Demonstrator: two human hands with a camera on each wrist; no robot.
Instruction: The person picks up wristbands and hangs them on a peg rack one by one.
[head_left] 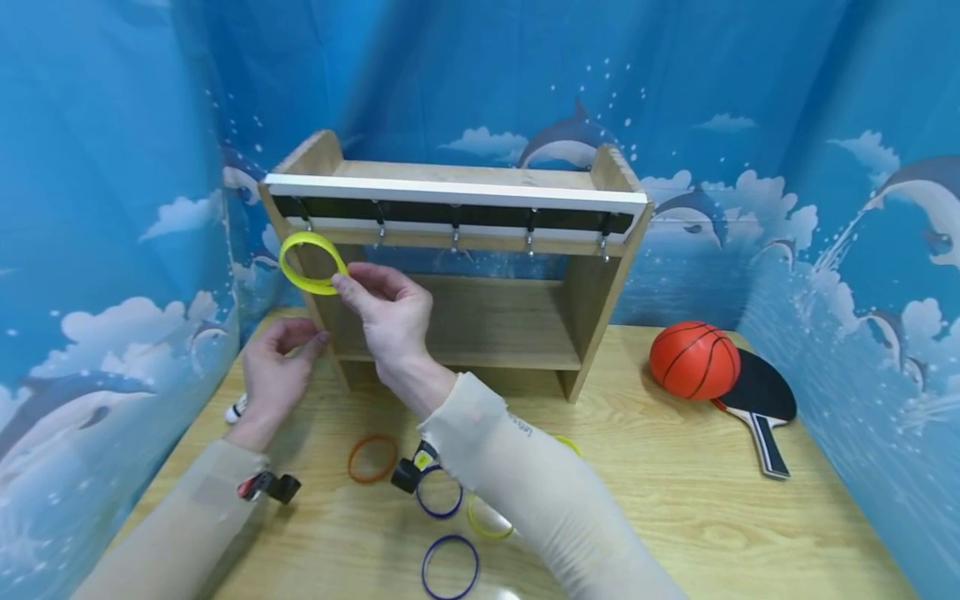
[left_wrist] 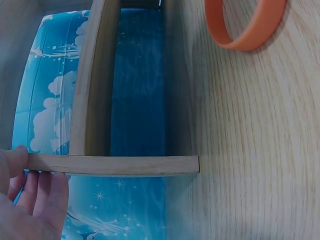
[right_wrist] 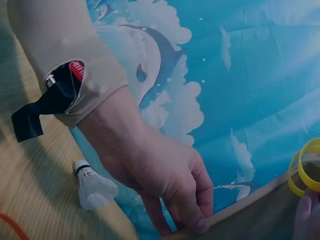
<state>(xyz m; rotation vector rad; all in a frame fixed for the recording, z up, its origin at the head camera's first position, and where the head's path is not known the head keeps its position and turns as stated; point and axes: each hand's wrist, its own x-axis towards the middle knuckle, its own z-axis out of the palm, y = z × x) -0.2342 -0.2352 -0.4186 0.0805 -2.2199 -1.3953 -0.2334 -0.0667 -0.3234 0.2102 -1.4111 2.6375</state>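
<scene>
My right hand (head_left: 393, 317) pinches a yellow silicone wristband (head_left: 309, 284) between thumb and fingers. It holds the band up at the left end of the wooden shelf rack (head_left: 495, 321), just beneath the leftmost metal hook (head_left: 306, 218). In the right wrist view the wristband (right_wrist: 295, 180) shows at the right edge, with only part of the holding hand visible. Lower down, my left hand (head_left: 277, 367) grips the front edge of the rack's left side panel (left_wrist: 115, 164), thumb on one face and fingers on the other.
On the table lie an orange wristband (head_left: 351, 467), two blue wristbands (head_left: 441, 517) and yellow ones (head_left: 491, 535), partly behind my right sleeve. A red ball (head_left: 693, 361) rests by a table tennis paddle (head_left: 761, 392) at right. A shuttlecock (right_wrist: 95, 190) lies left of the rack.
</scene>
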